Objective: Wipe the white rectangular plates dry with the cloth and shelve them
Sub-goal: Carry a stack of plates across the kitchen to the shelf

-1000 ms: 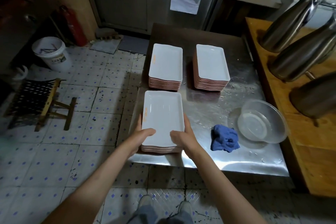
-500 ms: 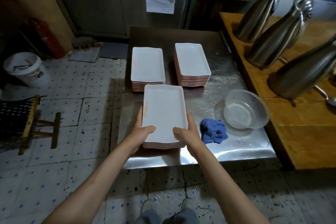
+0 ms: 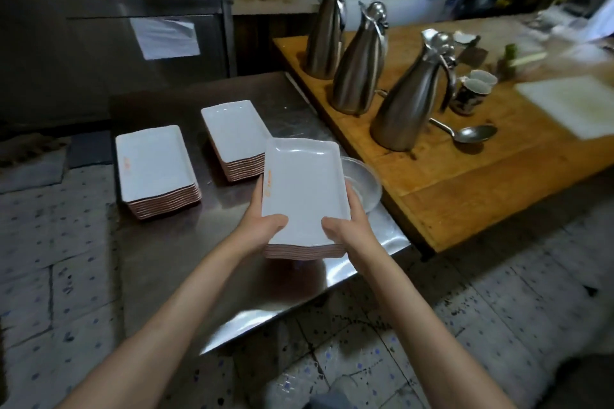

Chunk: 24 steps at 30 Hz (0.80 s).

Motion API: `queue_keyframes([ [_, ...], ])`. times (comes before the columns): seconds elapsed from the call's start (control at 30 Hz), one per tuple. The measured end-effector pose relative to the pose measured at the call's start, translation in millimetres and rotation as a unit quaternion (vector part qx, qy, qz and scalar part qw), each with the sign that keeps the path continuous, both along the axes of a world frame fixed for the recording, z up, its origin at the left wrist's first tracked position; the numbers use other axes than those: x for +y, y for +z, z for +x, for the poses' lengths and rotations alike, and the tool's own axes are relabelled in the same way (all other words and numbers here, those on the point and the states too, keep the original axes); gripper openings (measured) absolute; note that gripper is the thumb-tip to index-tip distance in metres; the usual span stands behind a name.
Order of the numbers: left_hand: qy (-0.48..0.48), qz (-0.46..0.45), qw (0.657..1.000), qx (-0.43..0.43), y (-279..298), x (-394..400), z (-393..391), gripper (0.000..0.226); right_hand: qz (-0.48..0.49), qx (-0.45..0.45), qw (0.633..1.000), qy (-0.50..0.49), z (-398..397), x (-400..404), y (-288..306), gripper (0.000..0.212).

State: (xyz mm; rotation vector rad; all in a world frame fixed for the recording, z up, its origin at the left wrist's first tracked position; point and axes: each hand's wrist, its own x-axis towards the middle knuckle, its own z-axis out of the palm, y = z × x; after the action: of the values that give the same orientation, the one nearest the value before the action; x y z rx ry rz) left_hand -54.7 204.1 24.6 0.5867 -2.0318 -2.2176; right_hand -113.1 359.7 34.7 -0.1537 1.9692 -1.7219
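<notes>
Above the steel tabletop [image 3: 172,252], near its front edge, a stack of white rectangular plates [image 3: 300,196] is held clear of the surface. Left hand [image 3: 262,226] and right hand [image 3: 349,226] each grip a long side, thumbs curled over the top plate. Two more plate stacks [image 3: 156,169] rest farther back on the tabletop. A clear bowl [image 3: 365,183] sits just behind the held stack.

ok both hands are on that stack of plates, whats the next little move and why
Probably carry the stack clear of the steel table toward wherever the shelf is, which is not in view. The left hand and right hand grip its near corners, and it appears lifted, with the other two stacks left behind.
</notes>
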Motion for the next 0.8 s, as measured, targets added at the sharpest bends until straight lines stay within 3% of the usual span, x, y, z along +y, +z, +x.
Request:
queue_keyframes([
  [0.23,-0.104,-0.019,0.994,0.004,22.4,82.0,-64.2,0.085,-0.016,0.010,0.996,-0.085,-40.6,89.3,23.8,0.088],
  [0.43,-0.188,-0.029,0.982,0.014,31.1,162.6,-117.0,0.086,-0.021,0.016,0.990,-0.136,-79.5,177.5,27.0,0.075],
  [0.63,-0.251,0.011,0.968,0.018,29.6,227.1,-162.0,0.112,-0.002,0.025,0.985,-0.173,-111.7,249.0,32.2,0.069],
  [0.8,-0.302,-0.006,0.953,0.020,30.9,270.1,-203.7,0.105,-0.002,0.013,0.976,-0.219,-134.4,291.9,32.3,0.071],
])
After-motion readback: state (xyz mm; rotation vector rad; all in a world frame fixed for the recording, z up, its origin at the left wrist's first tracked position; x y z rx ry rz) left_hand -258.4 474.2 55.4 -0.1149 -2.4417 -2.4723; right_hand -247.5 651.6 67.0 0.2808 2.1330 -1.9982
